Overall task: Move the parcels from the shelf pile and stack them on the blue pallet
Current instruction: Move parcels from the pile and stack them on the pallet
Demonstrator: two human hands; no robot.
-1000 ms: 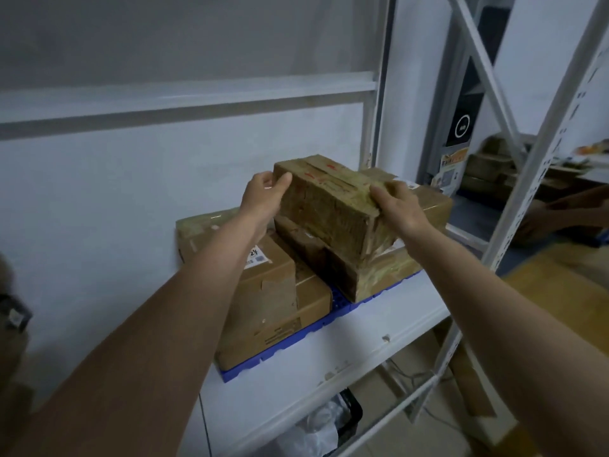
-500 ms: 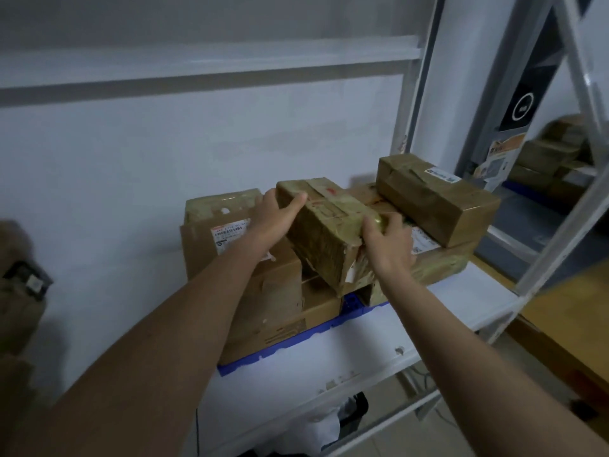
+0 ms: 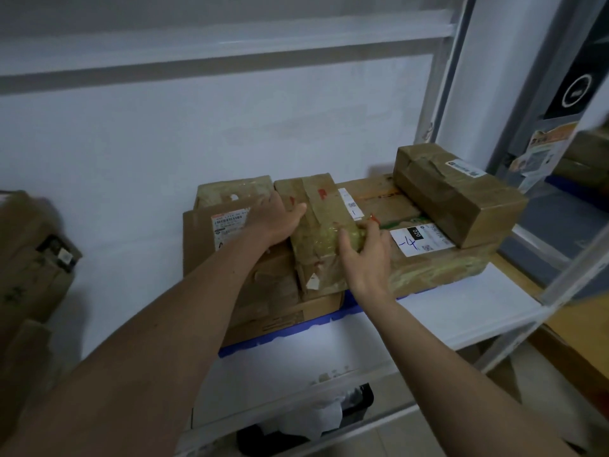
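A brown taped parcel lies in the gap between the other boxes on the blue pallet, which rests on a white shelf. My left hand presses on the parcel's left side. My right hand grips its near right corner. To its left stands a cardboard box with a white label. On its right a flat parcel marked "220" carries another brown parcel on top.
The white shelf board runs to a metal upright at the right. More parcels sit at the far left. Below the shelf is a black bin with white paper. A white wall stands behind.
Both hands have lowered the taped parcel from above the pile down into the gap between the boxes on the pallet. The view has shifted downward and closer.
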